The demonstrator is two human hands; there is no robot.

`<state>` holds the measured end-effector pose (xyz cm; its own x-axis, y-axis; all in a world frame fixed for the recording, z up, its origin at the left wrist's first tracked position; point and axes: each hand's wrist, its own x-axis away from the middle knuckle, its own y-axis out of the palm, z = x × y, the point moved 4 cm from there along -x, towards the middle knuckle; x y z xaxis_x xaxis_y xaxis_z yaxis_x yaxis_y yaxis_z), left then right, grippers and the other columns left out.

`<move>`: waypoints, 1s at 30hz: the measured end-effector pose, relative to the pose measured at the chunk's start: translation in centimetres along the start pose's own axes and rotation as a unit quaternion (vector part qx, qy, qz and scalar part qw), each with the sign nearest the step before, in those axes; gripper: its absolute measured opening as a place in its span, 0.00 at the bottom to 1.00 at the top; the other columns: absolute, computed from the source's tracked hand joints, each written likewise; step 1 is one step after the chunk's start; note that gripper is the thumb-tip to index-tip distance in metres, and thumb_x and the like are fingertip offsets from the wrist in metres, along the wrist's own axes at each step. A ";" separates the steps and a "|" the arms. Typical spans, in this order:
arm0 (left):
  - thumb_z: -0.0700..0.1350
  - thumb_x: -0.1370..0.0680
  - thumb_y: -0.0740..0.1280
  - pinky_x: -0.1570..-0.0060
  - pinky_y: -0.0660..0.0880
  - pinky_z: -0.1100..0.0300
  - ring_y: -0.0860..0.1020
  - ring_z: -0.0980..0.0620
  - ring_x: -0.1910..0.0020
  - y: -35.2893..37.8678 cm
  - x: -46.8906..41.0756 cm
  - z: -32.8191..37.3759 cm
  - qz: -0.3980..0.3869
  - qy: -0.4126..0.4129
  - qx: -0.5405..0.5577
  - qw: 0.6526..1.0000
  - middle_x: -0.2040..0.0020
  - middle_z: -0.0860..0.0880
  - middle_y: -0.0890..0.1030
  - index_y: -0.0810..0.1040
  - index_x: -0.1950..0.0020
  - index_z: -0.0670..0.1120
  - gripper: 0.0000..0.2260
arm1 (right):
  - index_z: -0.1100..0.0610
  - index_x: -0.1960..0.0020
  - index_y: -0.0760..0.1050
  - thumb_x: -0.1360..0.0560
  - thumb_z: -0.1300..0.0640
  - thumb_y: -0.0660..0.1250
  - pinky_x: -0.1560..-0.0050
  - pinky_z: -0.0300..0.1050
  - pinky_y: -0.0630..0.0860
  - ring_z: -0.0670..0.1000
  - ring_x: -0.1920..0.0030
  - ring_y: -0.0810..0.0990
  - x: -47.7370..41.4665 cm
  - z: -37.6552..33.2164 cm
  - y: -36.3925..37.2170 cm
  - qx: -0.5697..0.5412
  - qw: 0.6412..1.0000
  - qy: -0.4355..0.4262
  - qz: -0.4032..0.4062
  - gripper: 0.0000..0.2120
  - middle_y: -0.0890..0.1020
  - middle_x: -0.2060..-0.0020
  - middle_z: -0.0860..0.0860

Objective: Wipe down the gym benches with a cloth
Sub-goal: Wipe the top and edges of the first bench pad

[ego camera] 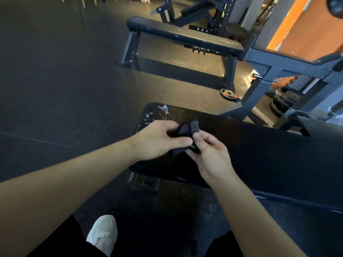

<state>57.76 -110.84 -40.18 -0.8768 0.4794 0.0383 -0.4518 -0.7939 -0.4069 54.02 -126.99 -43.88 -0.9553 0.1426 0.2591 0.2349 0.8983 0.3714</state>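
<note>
- Bare forearms reach in from the bottom edge, the left forearm [74, 173] lying across the lower left and the right forearm [250, 210] rising from the lower right.
- Below the hands, a white shoe [103, 232] stands on the floor between dark trouser legs [61, 243].
- The left hand [157, 140] pinches a dark cloth [185, 129] between thumb and curled fingers, knuckles up.
- The right hand [209, 154] meets it just beside. Its thumb presses on the cloth's near edge and its fingers curl under the bunched fabric.
- The cloth is crumpled and held in the air between both hands, over the end of the near bench. A small green spot [193, 146] shows at the right thumb. Whether the cloth touches the pad, I cannot tell.
- Under and beyond the hands lies the near bench [259, 154], its black pad running away to the right of the right hand.
- Just beyond the left hand, white scuff marks [163, 109] dot the pad's rounded end.
- Farther out past the hands, a small weight plate [229, 94] with red marks lies flat on the dark speckled floor [55, 80].
- Well beyond that stands the far bench [185, 37], a flat pad on grey steel legs.
- To the right of the right hand and farther off rises a grey rack frame [274, 71], with stacked plates [280, 102] near its foot and an orange wall [306, 25] behind.
</note>
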 end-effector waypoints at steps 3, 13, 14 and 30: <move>0.47 0.22 0.73 0.50 0.80 0.49 0.82 0.56 0.56 -0.2 -0.5 0.0 0.048 0.000 0.001 0.999 0.56 0.47 0.84 0.83 0.54 0.45 0.06 | 0.66 0.37 0.77 0.19 0.67 0.64 0.37 0.60 0.79 0.59 0.41 0.84 -0.1 -0.3 0.0 -0.035 0.999 0.028 0.002 0.12 0.85 0.44 0.62; 0.50 0.22 0.68 0.39 0.78 0.42 0.85 0.50 0.49 -1.1 -1.3 0.4 0.060 -0.057 0.095 0.992 0.51 0.50 0.86 0.82 0.46 0.50 0.07 | 0.58 0.35 0.79 0.25 0.75 0.67 0.37 0.54 0.79 0.55 0.40 0.84 -0.6 -0.5 -1.8 0.172 0.983 0.019 -0.068 0.23 0.85 0.42 0.54; 0.53 0.23 0.68 0.39 0.78 0.42 0.85 0.50 0.49 -1.1 -1.2 0.6 0.063 -0.060 0.100 0.991 0.51 0.50 0.86 0.82 0.46 0.50 0.10 | 0.57 0.38 0.81 0.24 0.72 0.69 0.40 0.53 0.80 0.55 0.43 0.85 -0.6 -0.5 -1.7 0.200 0.978 0.013 -0.064 0.18 0.86 0.45 0.54; 0.48 0.25 0.72 0.34 0.75 0.40 0.84 0.40 0.44 -0.5 -1.4 -0.4 0.058 -0.173 0.281 0.942 0.45 0.41 0.86 0.82 0.39 0.41 0.17 | 0.56 0.39 0.77 0.28 0.64 0.78 0.41 0.50 0.81 0.49 0.44 0.84 0.3 -1.1 -1.2 0.301 0.944 -0.073 -0.117 0.20 0.86 0.46 0.50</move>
<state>59.30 -110.97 -40.34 -0.8830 0.3032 0.3583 -0.2797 -0.9529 0.1171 53.63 -128.44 -43.23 -0.9934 -0.0715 0.0902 -0.0870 0.9794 -0.1821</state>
